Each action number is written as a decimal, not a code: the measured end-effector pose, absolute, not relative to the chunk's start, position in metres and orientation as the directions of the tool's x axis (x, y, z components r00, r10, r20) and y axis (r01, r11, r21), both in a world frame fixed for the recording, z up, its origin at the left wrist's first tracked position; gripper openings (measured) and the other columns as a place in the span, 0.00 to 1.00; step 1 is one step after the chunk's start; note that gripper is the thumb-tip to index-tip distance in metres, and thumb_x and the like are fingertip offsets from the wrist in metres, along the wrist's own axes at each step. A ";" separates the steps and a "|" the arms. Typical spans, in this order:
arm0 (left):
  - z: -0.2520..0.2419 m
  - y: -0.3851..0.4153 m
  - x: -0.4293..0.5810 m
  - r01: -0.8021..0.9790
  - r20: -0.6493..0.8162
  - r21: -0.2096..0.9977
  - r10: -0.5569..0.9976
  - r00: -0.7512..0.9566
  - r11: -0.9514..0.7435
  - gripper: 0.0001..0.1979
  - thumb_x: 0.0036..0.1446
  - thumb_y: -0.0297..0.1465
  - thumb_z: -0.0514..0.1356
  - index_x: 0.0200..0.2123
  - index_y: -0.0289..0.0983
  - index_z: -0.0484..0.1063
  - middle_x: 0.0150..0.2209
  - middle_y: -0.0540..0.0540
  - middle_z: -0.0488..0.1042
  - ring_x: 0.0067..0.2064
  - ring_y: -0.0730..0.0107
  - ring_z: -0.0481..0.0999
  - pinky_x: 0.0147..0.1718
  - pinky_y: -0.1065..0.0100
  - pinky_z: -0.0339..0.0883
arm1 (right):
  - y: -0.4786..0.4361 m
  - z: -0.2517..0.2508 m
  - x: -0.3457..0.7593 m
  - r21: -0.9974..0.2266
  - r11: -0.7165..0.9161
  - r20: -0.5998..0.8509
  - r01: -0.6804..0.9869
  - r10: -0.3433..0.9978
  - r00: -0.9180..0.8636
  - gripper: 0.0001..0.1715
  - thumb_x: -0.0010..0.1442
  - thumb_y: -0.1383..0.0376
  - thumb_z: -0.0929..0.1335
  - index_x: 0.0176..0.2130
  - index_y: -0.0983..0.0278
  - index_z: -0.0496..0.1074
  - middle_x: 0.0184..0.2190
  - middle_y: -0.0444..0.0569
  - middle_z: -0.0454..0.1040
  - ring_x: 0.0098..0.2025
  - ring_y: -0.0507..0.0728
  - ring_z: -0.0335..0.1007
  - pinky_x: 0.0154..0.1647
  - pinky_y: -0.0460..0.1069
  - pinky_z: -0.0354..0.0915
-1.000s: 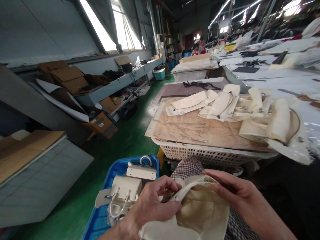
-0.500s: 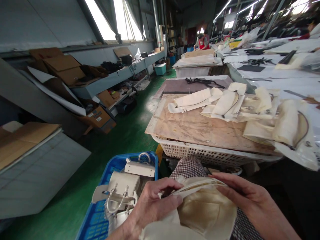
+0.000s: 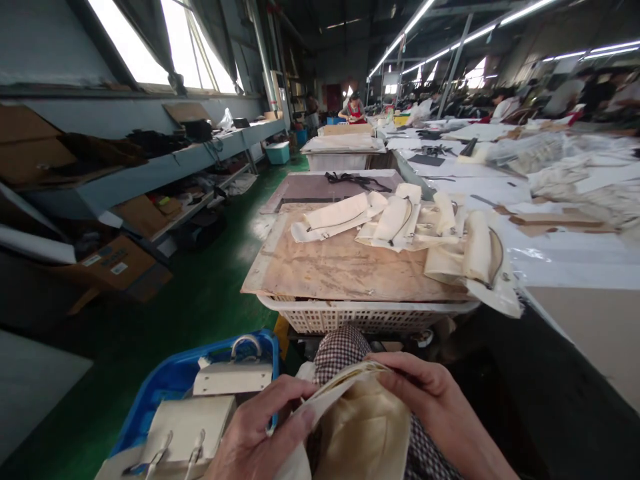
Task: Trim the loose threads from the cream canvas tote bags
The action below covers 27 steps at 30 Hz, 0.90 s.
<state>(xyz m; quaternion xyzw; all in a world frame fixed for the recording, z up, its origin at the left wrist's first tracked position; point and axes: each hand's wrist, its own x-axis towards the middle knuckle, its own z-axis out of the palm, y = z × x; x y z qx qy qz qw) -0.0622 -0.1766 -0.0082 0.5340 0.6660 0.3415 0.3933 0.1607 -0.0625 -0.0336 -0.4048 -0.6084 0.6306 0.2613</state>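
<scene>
Lowered now, right of the blue crate [image 3: 165, 380], left hand [image 3: 255, 433] and right hand [image 3: 430, 407] pinch the cream bag [image 3: 360, 433] by its rim, spreading its mouth.

Both hands, left [image 3: 260, 433] and right [image 3: 433, 407], grip a cream bag [image 3: 360, 427] over a checked lap. A blue crate [image 3: 165, 383] of bags sits just beside them.

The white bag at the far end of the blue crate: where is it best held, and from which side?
Probably the arched handle, from above: it stands up clear of the flat top of the white bag, with the blue crate wall close behind it. The left hand and right hand both pinch a cream cloth pouch.
</scene>
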 end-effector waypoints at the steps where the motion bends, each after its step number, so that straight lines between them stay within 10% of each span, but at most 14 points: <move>1: -0.009 -0.177 -0.063 0.478 -0.130 0.859 0.982 -0.139 0.182 0.12 0.61 0.42 0.57 0.41 0.46 0.76 0.39 0.49 0.77 0.40 0.64 0.74 0.40 0.69 0.67 | -0.063 -0.034 0.160 -0.980 -0.114 -0.185 0.164 0.827 -0.531 0.16 0.59 0.54 0.70 0.44 0.56 0.80 0.40 0.46 0.82 0.43 0.60 0.76 0.46 0.51 0.70; 8: -0.014 -0.178 -0.072 0.679 0.076 0.734 0.991 -0.112 0.021 0.14 0.58 0.31 0.58 0.45 0.51 0.77 0.41 0.49 0.79 0.43 0.61 0.76 0.46 0.65 0.68 | -0.068 -0.036 0.159 -0.979 0.067 -0.052 0.193 0.832 -0.552 0.15 0.63 0.55 0.67 0.46 0.55 0.79 0.41 0.47 0.81 0.44 0.59 0.77 0.46 0.51 0.71; 18: 0.004 -0.164 -0.066 0.400 -0.154 0.907 0.988 0.022 0.133 0.14 0.52 0.28 0.58 0.43 0.42 0.75 0.56 0.44 0.69 0.51 0.58 0.71 0.50 0.60 0.67 | -0.068 -0.032 0.153 -0.968 0.148 0.008 0.204 0.828 -0.561 0.15 0.64 0.55 0.66 0.44 0.56 0.79 0.42 0.46 0.80 0.43 0.58 0.76 0.44 0.49 0.72; 27: 0.021 -0.155 -0.060 0.445 -0.301 0.858 0.953 0.036 0.254 0.14 0.56 0.36 0.61 0.45 0.40 0.75 0.40 0.47 0.77 0.41 0.64 0.72 0.41 0.67 0.66 | -0.068 -0.040 0.154 -0.960 0.156 -0.007 0.232 0.815 -0.580 0.15 0.64 0.55 0.66 0.45 0.57 0.78 0.43 0.46 0.79 0.44 0.56 0.76 0.44 0.46 0.71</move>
